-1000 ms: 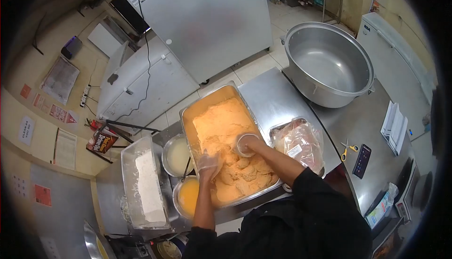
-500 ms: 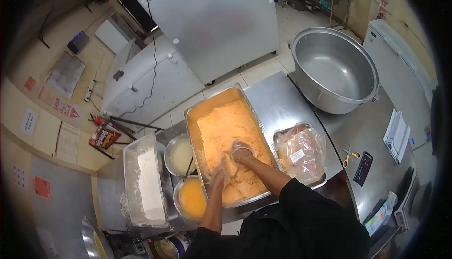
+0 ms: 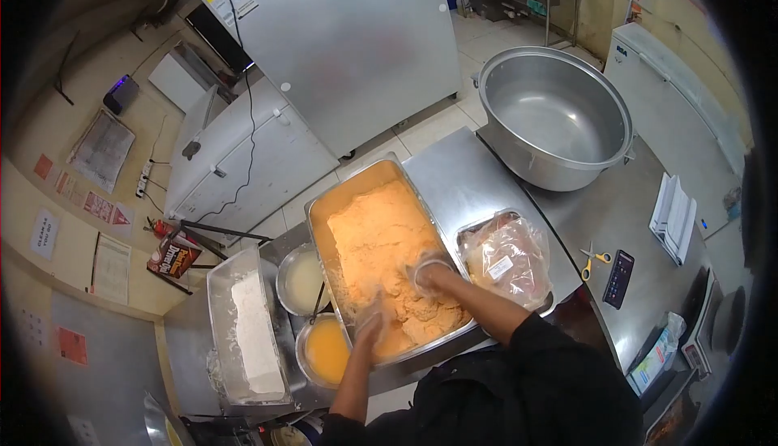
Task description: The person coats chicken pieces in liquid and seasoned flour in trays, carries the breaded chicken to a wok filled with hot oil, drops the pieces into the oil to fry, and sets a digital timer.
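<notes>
A deep steel pan (image 3: 314, 227) holds a thick bed of orange crumbs (image 3: 377, 223). Both of my hands wear clear plastic gloves and are down in the near half of it. My left hand (image 3: 372, 324) is by the pan's left wall, slightly blurred, its fingers stretched out against the crumbs. Toward the right side, my right hand (image 3: 431, 274) presses into the crumbs, with its fingertips partly buried. Between and below the hands the crumbs are broken into loose clumps.
Left of the pan are a bowl of pale liquid (image 3: 303, 280), a bowl of orange liquid (image 3: 326, 352) and a tray of white flour (image 3: 258, 332). On the right stand bagged raw meat (image 3: 510, 260), a large pot (image 3: 559, 114), scissors (image 3: 596, 263) and a phone (image 3: 618, 280).
My right hand has shifted right and slightly down in the pan; my left hand has moved a little down. More crumbs near the pan's close end look churned. The view has turned slightly.
</notes>
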Tool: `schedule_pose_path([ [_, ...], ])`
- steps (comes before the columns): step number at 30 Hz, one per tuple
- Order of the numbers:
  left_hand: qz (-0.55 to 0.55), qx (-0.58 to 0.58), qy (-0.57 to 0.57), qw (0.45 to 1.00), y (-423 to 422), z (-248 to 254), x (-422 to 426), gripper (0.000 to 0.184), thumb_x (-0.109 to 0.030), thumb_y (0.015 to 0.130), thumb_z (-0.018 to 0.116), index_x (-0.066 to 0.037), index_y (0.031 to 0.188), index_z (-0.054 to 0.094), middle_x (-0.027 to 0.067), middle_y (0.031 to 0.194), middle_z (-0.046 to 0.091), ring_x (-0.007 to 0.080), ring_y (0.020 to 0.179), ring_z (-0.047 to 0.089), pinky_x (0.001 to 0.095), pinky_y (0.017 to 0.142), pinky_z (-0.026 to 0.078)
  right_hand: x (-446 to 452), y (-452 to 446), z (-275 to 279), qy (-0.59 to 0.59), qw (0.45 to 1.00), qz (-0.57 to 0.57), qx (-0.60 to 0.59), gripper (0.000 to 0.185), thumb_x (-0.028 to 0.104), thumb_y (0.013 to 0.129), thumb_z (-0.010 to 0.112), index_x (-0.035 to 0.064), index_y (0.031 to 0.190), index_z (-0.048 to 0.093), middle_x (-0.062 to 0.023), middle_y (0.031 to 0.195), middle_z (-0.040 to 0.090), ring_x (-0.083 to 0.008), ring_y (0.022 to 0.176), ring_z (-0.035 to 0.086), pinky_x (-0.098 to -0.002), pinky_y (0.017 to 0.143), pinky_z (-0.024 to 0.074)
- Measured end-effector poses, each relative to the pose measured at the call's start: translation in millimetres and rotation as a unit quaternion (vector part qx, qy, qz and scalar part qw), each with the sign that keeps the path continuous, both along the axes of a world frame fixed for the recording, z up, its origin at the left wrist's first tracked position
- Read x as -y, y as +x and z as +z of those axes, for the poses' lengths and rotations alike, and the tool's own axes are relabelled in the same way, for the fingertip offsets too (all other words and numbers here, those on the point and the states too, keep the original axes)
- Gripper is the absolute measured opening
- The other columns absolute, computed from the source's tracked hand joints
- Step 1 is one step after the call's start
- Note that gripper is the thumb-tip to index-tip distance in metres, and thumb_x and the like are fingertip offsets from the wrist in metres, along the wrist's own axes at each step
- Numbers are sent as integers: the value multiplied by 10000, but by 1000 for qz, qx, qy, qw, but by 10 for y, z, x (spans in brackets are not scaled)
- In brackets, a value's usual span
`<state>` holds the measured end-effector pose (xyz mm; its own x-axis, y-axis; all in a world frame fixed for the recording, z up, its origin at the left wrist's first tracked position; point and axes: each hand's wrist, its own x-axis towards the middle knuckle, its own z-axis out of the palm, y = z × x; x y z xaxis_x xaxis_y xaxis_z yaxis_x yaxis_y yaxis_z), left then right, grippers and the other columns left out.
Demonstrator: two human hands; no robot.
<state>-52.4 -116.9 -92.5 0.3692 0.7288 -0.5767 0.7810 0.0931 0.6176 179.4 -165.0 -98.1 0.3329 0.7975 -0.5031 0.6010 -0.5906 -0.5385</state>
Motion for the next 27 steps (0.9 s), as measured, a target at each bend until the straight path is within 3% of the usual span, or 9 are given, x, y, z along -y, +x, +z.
schedule_pose_path([
  [4, 97, 139, -128, 977, 426, 186, 238, 917, -719, 940, 380, -51, 1547, 219, 207, 1542, 326, 324, 1367, 391, 433, 1113, 347, 43, -241, -514, 87, 992, 88, 25, 550, 450, 922, 515, -64, 1034, 678, -273, 959, 682, -364, 962, 674, -485, 870, 523],
  [6, 128, 131, -239, 954, 525, 411, 244, 1058, -835, 869, 297, -79, 1579, 88, 200, 1637, 63, 328, 1508, 79, 472, 1200, 120, 102, -140, -204, 112, 980, 161, 31, 449, 386, 959, 508, -20, 1059, 673, -252, 975, 686, -346, 963, 678, -474, 837, 540],
  [7, 120, 127, -238, 955, 453, 261, 159, 1058, -835, 869, 297, -79, 1579, 88, 200, 1637, 63, 328, 1508, 79, 472, 1200, 120, 138, -98, -84, 120, 976, 181, 31, 416, 364, 971, 506, -5, 1067, 671, -245, 980, 687, -340, 964, 679, -471, 826, 546],
  [9, 109, 274, -237, 926, 243, -14, -6, 1065, -829, 872, 307, -84, 1579, 25, 188, 1642, -1, 327, 1512, 37, 509, 1197, 96, 160, 1, 74, 162, 960, 14, -227, 366, 354, 988, 496, 42, 1089, 659, -157, 939, 648, -262, 879, 631, -427, 787, 520],
  [12, 203, 250, -247, 914, 175, 833, 273, 992, -742, 925, 373, -83, 1581, 30, 171, 1646, 2, 314, 1513, 45, 484, 1203, 108, 160, 81, 157, 177, 774, -220, -566, 295, 338, 1014, 482, 112, 1122, 639, -26, 878, 590, -145, 751, 559, -361, 729, 481],
  [17, 163, 200, -233, 938, -166, -54, 17, 909, -653, 963, 419, -64, 1575, 96, 156, 1638, 80, 302, 1504, 92, 446, 1205, 129, -76, 207, 15, 171, 974, -57, -137, 267, 302, 962, 527, 114, 1089, 669, -88, 894, 648, -184, 785, 595, -421, 711, 482],
  [21, 197, 187, -134, 953, 295, 3, 68, 911, -693, 943, 406, -78, 1568, 161, 171, 1599, 191, 313, 1478, 174, 412, 1200, 148, -302, -289, -128, 88, 979, -9, 182, 247, 246, 892, 572, 90, 1029, 705, -138, 921, 684, -244, 852, 637, -439, 748, 502],
  [25, 306, 192, -149, 921, 684, 35, -64, 920, -733, 922, 394, -92, 1561, 226, 186, 1561, 301, 325, 1452, 256, 378, 1194, 167, -395, -309, -219, 29, 976, 163, 142, 257, 208, 845, 602, 63, 1024, 717, -170, 967, 699, -280, 925, 655, -438, 780, 521],
  [27, 331, 212, -155, 906, 765, 154, -20, 927, -753, 912, 387, -99, 1558, 258, 194, 1542, 357, 330, 1439, 298, 361, 1191, 177, -430, -50, -660, 101, 968, 200, -115, 335, 258, 915, 583, 41, 1158, 660, -158, 1028, 684, -273, 904, 649, -419, 752, 536],
])
